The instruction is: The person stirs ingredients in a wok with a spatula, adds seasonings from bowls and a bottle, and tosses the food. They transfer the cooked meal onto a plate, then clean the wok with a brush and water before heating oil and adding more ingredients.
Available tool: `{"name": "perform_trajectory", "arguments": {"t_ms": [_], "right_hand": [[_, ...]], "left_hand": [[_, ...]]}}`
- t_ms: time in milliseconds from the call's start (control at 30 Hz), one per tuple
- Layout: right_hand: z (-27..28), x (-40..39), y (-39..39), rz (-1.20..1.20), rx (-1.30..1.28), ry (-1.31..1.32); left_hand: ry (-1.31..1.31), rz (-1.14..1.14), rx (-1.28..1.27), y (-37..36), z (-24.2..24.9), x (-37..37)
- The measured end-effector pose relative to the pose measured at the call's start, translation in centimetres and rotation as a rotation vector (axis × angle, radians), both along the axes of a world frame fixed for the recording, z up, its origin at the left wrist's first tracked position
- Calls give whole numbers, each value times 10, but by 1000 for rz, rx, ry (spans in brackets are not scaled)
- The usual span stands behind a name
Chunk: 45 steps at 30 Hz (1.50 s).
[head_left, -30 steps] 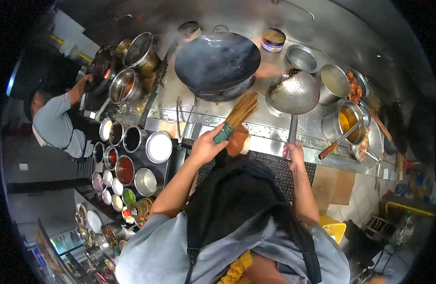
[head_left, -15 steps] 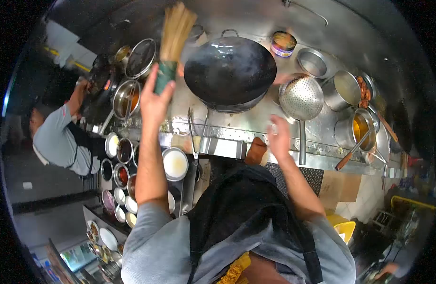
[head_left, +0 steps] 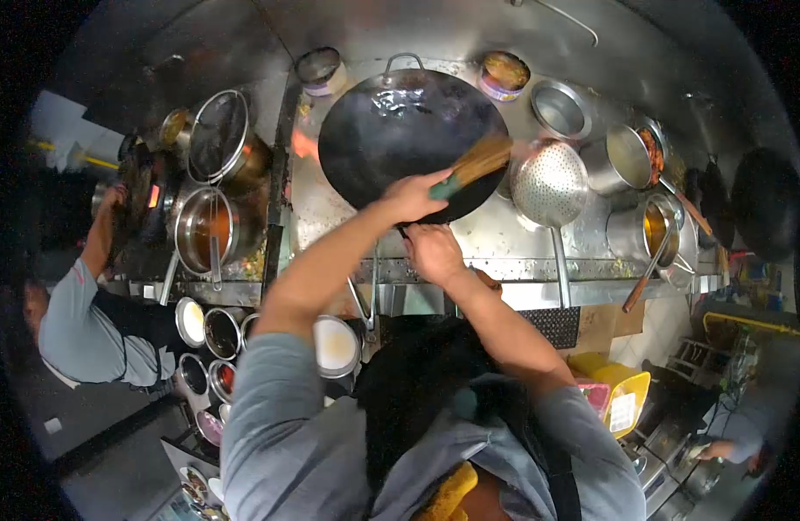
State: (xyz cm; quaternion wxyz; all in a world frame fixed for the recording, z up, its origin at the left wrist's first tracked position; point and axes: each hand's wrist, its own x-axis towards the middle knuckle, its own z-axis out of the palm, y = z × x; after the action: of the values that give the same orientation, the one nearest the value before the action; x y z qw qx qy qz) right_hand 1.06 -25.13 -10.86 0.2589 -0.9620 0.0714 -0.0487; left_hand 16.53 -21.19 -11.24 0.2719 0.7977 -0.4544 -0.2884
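My left hand (head_left: 415, 198) is closed around the green-wrapped grip of a bamboo wok brush (head_left: 482, 159). The straw-coloured bristles point to the right, over the right side of the black wok (head_left: 391, 130) and out to its rim. Just below, my right hand (head_left: 435, 252) is closed at the wok's near edge; its fingers hide what part of the rim or handle lies in them. Slight smoke or steam hangs in the wok, and a loop handle stands at its far side.
To the right are a perforated strainer ladle (head_left: 549, 184), a steel pot (head_left: 628, 156) and a pot of yellow liquid (head_left: 647, 227). A pot with reddish liquid (head_left: 204, 230) stands left. Tongs (head_left: 367, 300) lie at the counter's front edge. Another person (head_left: 105, 321) works at far left.
My left hand has swung right and down with the brush, from beside the wok to over it. My right hand has moved left onto the wok's near edge.
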Motion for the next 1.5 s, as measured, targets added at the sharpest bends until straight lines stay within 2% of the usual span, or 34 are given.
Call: {"name": "perform_trajectory", "arguments": {"t_ms": [33,67,100,133,167,233,300,333,367,433,467,533,600,633,667,700,733,800,867,933,1000,1033,1067,1100,1133,1167,1200,1233,1267,1300,1333,1400,1467,1500], "right_hand": [[6,-1,-1,2,2,35],[10,-2,-1,11,2,69],[11,-1,2,2,-15,20],[10,-4,4,9,-14,33],[9,-4,6,4,1,44],[7,2,6,-19,11,49],[6,-1,7,-22,9,-53],[3,-1,5,-15,5,-49],[0,0,4,-19,23,-71],[-2,-2,5,-15,38,-92],[0,-1,4,-12,35,-75],[1,2,3,-17,42,-70],[1,0,4,-39,33,-89],[4,4,1,-45,30,-96],[7,4,3,-41,0,-20],[9,2,5,-31,-31,62],[8,-1,6,-28,-33,65],[5,1,5,-42,22,40],[2,-3,5,-38,38,-30],[1,-2,5,-25,53,-108],[4,-1,4,-17,22,-47],[4,0,3,-10,20,-49],[3,2,0,-9,13,-40],[1,-1,1,-17,14,-23],[3,-2,2,-24,19,-21],[7,-2,2,-28,29,10],[10,-1,2,-33,36,40],[7,0,1,-19,22,76],[7,-2,0,-23,21,81],[9,-2,1,-20,16,69],[9,0,3,-20,15,53],[5,0,3,-30,35,1],[3,-3,4,-24,52,-43],[5,-3,2,-21,64,-50]], "left_hand": [[-144,-112,38,26,3,16],[-341,-154,266,47,33,38],[-494,-115,562,54,33,78],[-724,-20,604,74,1,146],[-621,279,485,73,43,160],[-610,568,301,54,76,169],[-578,655,47,36,57,158],[-351,689,124,19,43,143],[-318,667,140,4,12,127],[-170,350,250,-17,-27,75],[117,259,129,-19,-18,42],[311,50,299,1,52,10],[-1,-327,300,62,70,31],[-222,-364,424,99,72,60],[-259,-286,692,111,112,86],[-444,-189,853,114,145,107],[-674,68,900,121,126,147],[-709,396,711,104,131,181],[-576,596,337,85,119,166],[-466,649,134,53,62,131],[-423,481,309,15,-28,99],[36,281,285,5,-4,61],[305,232,148,-4,-9,28],[364,108,202,-6,-2,14],[3,-76,78,8,-5,10],[3,-175,157,29,30,14],[-70,-228,472,48,74,28],[-305,-290,492,74,61,61],[-621,-256,524,101,33,114],[-469,241,650,95,60,139],[-642,224,702,90,73,160],[-617,559,377,66,93,153],[-607,684,146,37,33,152],[-351,725,60,17,10,129]]}}
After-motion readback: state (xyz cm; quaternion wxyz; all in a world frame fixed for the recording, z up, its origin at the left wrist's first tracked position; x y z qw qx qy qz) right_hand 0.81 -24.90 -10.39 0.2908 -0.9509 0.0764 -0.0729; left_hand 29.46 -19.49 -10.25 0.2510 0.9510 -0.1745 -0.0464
